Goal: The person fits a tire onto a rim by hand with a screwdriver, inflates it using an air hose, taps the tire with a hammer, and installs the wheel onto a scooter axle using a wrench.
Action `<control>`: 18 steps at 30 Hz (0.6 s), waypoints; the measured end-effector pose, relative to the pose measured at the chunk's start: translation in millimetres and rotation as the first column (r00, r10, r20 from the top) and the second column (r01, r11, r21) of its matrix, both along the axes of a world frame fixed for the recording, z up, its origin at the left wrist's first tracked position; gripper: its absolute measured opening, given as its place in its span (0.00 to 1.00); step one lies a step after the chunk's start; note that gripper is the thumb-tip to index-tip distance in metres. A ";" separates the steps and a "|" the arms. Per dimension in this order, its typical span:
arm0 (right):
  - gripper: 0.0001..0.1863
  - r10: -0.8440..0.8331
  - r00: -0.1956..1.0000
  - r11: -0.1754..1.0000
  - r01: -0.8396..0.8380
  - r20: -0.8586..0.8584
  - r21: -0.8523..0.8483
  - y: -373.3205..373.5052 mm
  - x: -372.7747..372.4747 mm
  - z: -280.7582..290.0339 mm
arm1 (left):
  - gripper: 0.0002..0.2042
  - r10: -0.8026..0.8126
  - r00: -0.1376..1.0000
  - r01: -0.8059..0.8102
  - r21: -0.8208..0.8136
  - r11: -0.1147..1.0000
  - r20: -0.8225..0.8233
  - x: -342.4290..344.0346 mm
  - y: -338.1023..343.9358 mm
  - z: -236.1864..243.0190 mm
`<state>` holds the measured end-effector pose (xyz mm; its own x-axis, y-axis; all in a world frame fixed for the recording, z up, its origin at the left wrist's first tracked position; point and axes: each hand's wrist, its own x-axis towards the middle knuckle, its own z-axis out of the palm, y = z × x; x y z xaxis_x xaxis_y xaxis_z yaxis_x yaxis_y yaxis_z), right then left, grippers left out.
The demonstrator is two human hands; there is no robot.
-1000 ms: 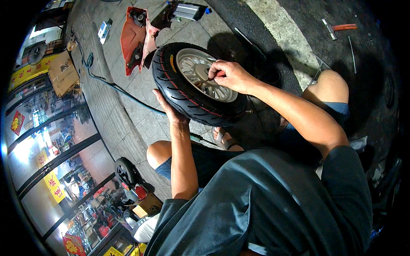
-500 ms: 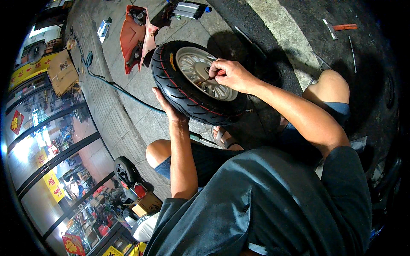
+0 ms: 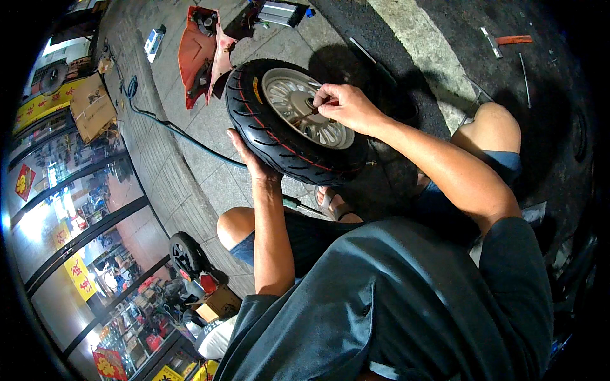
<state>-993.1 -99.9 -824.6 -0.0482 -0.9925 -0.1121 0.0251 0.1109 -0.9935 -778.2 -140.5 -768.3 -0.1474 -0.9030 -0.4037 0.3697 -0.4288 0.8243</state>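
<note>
In front of me a wheel (image 3: 293,101) stands tilted, its pale metal rim inside a black tyre (image 3: 254,130) with a red line round the tread. My left hand (image 3: 255,162) grips the tyre's near left side, thumb up along the tread and the other fingers hidden beneath. Over the rim, my right hand (image 3: 348,109) is closed in a pinch on a thin tool with a red handle (image 3: 330,101). The tool's thin shaft points down-left toward the rim's spokes; where its tip ends is hard to make out.
Beyond the wheel lie an orange body panel (image 3: 198,57) and a silver box (image 3: 278,13). A hose (image 3: 184,134) runs in from the left. At far right are a hammer (image 3: 502,41) and a thin rod (image 3: 525,79); a small wheel (image 3: 185,254) stands by the glass shopfront.
My right hand has shifted slightly up and its fingers have turned, covering more of the red handle. The left hand and the wheel stay almost where they were.
</note>
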 end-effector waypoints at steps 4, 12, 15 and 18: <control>0.06 0.014 0.998 0.999 -0.012 -0.069 0.033 0.5 0.9 5.0 | 0.36 -0.003 1.000 0.003 0.001 1.000 -0.022 -0.3 0.5 0.4; 0.06 0.013 0.994 0.999 -0.018 -0.109 -0.043 0.5 2.1 -0.7 | 0.36 0.001 1.000 -0.001 -0.009 1.000 -0.014 -4.0 1.5 2.1; 0.06 0.016 0.993 1.000 -0.019 -0.114 -0.018 1.1 1.1 5.3 | 0.35 0.012 1.000 -0.012 -0.010 1.000 -0.015 -3.8 2.1 3.2; 0.07 0.012 0.990 1.000 -0.015 -0.143 -0.020 1.0 0.6 4.2 | 0.35 0.009 1.000 -0.009 -0.013 1.000 -0.001 -6.2 2.8 5.9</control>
